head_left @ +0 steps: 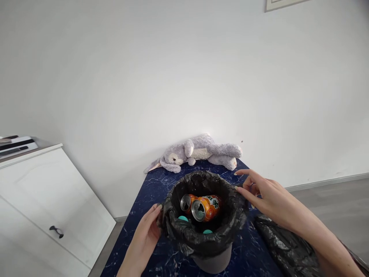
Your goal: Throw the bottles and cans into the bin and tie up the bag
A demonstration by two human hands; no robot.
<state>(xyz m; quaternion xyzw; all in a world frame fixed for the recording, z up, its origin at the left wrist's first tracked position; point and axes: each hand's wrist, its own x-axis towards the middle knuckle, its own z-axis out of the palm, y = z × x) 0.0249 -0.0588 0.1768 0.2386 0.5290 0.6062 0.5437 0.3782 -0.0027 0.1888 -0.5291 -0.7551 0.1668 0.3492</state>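
A grey bin (pixel 215 263) stands on a dark blue marbled tabletop, lined with a black trash bag (pixel 201 244) folded over its rim. Two orange drink cans (pixel 211 206) with opened tops lie inside, close to two turquoise round things (pixel 207 231) I see only in part. My left hand (pixel 147 231) is closed at the left rim, its fingertips pinching the bag's folded edge. At the right rim, my right hand (pixel 256 188) touches the bag with its thumb; the index finger stretches out apart from it, and the other fingers curl in, partly hidden.
A grey plush rabbit (pixel 198 152) lies on its side along the table's back edge, against the wall. More black plastic (pixel 285 242) lies at the right, under my right forearm. A white cabinet (pixel 49 207) with a black handle stands to the left.
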